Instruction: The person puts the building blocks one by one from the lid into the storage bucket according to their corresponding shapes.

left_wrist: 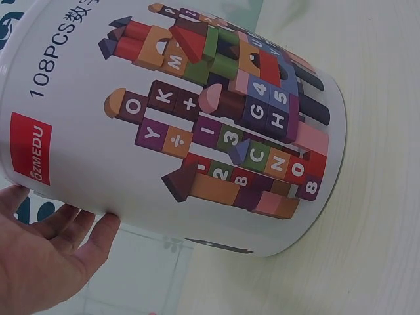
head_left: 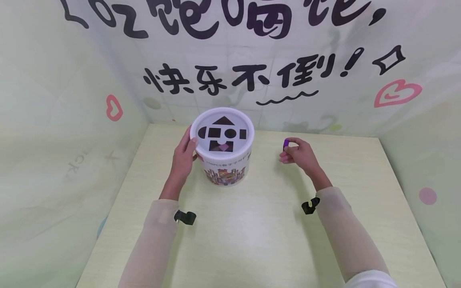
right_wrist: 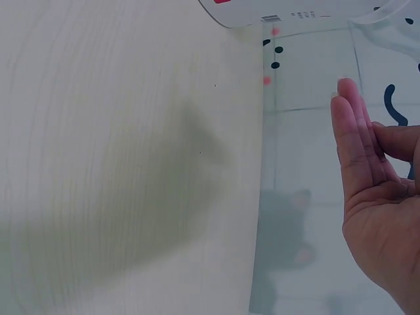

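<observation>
A round white block bucket stands toward the back of the table, with a lid that has several cut-out shapes in it. Pictures of coloured letter and number blocks cover its side, as the left wrist view shows. My left hand holds the bucket at its upper left, thumb on the lid's rim and fingers bent against the side. To the right of the bucket, my right hand pinches a small purple block above the table. That block is hidden in the right wrist view. Something pink shows through the lowest lid opening.
The pale wooden table ends at a back wall sheet with large black lettering. Printed sheets also close off the left and right sides. A black wrist strap is on each sleeve.
</observation>
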`<action>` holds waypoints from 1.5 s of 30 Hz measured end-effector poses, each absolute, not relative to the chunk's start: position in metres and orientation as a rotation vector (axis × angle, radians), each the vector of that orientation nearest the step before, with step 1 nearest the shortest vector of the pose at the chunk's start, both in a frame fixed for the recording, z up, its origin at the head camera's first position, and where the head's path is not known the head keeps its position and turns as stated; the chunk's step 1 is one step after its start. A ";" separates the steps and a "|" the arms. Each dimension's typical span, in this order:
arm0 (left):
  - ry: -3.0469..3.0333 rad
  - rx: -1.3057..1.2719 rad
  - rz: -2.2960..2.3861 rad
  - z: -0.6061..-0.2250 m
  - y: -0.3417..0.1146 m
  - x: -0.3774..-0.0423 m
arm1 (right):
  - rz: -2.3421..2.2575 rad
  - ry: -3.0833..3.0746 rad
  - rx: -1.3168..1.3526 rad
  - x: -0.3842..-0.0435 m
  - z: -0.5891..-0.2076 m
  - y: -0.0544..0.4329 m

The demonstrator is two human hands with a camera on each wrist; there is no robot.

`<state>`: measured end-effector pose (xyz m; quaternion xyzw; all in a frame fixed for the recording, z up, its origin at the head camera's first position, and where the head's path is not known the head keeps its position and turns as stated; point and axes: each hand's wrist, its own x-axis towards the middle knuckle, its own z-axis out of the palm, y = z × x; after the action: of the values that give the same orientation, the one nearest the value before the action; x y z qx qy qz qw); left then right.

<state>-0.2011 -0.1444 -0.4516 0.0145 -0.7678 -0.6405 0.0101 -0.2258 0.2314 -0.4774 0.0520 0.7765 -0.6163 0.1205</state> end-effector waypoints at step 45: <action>-2.391 0.003 -2.035 -0.431 -0.141 -0.191 | -1.996 2.175 -0.131 -0.222 -0.392 0.170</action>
<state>-0.1908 -0.1412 -0.4307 0.0010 -0.7616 -0.6480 0.0008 -0.2224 0.1702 -0.3924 -0.0442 0.7328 -0.6726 0.0930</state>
